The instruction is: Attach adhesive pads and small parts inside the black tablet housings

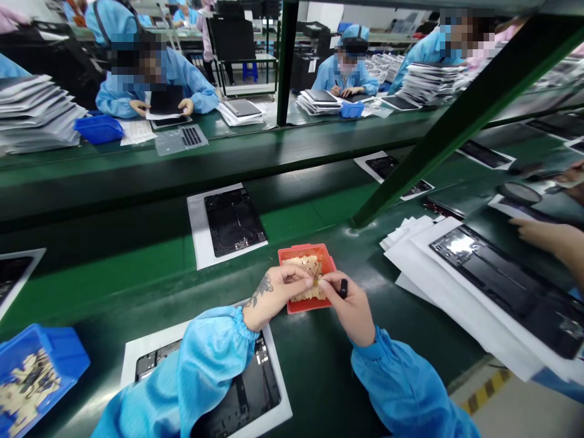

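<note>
My left hand (pixel 280 289) and my right hand (pixel 351 304) meet over a small red bin (pixel 306 308). Both pinch at a tiny yellowish piece (pixel 316 282) between thumb and finger; its exact kind is too small to make out. Inside the bin lie many pale, cream-coloured small parts (pixel 303 263). A black band (pixel 344 288) sits around a finger of my right hand. Beneath my left forearm, a black device panel (pixel 255 389) with small components rests on a white sheet (pixel 279 395), partly hidden by the blue sleeve.
A blue bin (pixel 75 353) of pale parts stands at left. On the green belt (pixel 301 216) lies another black panel (pixel 232 219). White sheets with a panel (pixel 511 286) are stacked at right, near a co-worker's hand (pixel 547 237). A green post (pixel 438 134) slants across.
</note>
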Demonstrator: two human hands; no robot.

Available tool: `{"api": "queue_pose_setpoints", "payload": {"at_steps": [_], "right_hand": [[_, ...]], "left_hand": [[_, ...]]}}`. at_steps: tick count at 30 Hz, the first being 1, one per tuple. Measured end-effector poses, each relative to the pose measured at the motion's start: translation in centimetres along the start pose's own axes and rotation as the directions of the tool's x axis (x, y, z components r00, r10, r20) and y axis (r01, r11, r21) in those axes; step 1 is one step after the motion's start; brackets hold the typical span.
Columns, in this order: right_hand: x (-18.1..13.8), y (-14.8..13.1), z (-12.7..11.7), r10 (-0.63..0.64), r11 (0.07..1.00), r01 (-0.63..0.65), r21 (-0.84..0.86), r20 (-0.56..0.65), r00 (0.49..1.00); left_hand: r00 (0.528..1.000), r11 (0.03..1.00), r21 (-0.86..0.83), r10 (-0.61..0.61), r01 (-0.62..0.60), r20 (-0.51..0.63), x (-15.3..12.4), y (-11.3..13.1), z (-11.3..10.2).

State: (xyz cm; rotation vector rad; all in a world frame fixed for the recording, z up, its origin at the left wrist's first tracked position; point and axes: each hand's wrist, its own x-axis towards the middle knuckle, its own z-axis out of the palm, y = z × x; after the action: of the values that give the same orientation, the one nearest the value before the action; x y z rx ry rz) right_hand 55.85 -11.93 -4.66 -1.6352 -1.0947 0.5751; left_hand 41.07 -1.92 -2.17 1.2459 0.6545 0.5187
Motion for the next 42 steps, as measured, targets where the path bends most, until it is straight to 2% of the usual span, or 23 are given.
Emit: {"api": "queue_pose_setpoints", "payload": {"at_steps": [3, 8, 17, 21, 25, 27, 30, 33, 36, 38, 40, 42], "right_hand": [[-0.2, -0.2, 0.0, -0.128, 0.987, 0.120, -0.105, -0.075, 0.989], [-0.5, -0.5, 0.4, -0.280, 0.949, 0.273, -0.156, -0.027, 0.960], [-0.1, -0.9, 0.2, -0.207, 0.974, 0.212, -0.078, 0.059, 0.976], [-0.1, -0.7, 0.2, -0.244, 0.958, 0.251, -0.142, 0.060, 0.968], [0.1, -0.4, 0.1, -0.253, 0.921, 0.240, -0.307, -0.002, 0.967], [0.4, -0.1, 0.1, -0.228, 0.887, 0.215, -0.409, 0.016, 0.973], [1.1, 0.4, 0.3, -0.212, 0.852, 0.218, -0.477, 0.067, 0.975], [1.8, 0.3, 0.9, -0.238, 0.856, 0.254, -0.451, 0.093, 0.967], [2.0, -1.0, 1.4, -0.222, 0.901, 0.216, -0.375, 0.029, 0.975], [1.8, -2.5, 1.7, -0.146, 0.970, 0.133, -0.205, -0.048, 0.988], [1.3, -4.2, 2.1, -0.066, 0.998, 0.065, -0.014, -0.085, 0.994], [0.6, -5.8, 3.0, -0.014, 0.997, 0.014, 0.080, -0.008, 1.000]], "left_hand": [[0.997, 0.991, 0.122, 0.055, -0.049, -0.049, 0.0, -0.4, 0.0], [0.975, 0.936, 0.293, 0.218, -0.197, -0.039, -0.2, -0.5, 0.2], [0.971, 0.908, 0.352, 0.240, -0.228, 0.010, -0.8, -0.3, 0.0], [0.990, 0.965, 0.226, 0.139, -0.131, -0.021, -1.1, -0.6, -0.3], [0.989, 0.997, -0.073, -0.007, -0.004, -0.145, -2.3, -0.5, -1.4], [0.981, 0.987, -0.163, -0.032, 0.000, -0.193, -3.5, -0.2, -2.5], [0.963, 0.985, -0.170, -0.028, -0.019, -0.268, -6.0, 0.2, -4.5], [0.948, 0.989, -0.144, -0.018, -0.029, -0.317, -9.0, 0.4, -6.6], [0.935, 0.992, -0.126, -0.055, 0.012, -0.350, -12.1, 0.3, -8.3], [0.926, 0.992, -0.116, -0.096, 0.057, -0.366, -14.0, 0.1, -9.3], [0.918, 0.989, -0.126, -0.124, 0.081, -0.377, -15.7, -0.1, -10.0], [0.916, 0.985, -0.158, -0.124, 0.068, -0.381, -17.1, -0.1, -10.5]]}}
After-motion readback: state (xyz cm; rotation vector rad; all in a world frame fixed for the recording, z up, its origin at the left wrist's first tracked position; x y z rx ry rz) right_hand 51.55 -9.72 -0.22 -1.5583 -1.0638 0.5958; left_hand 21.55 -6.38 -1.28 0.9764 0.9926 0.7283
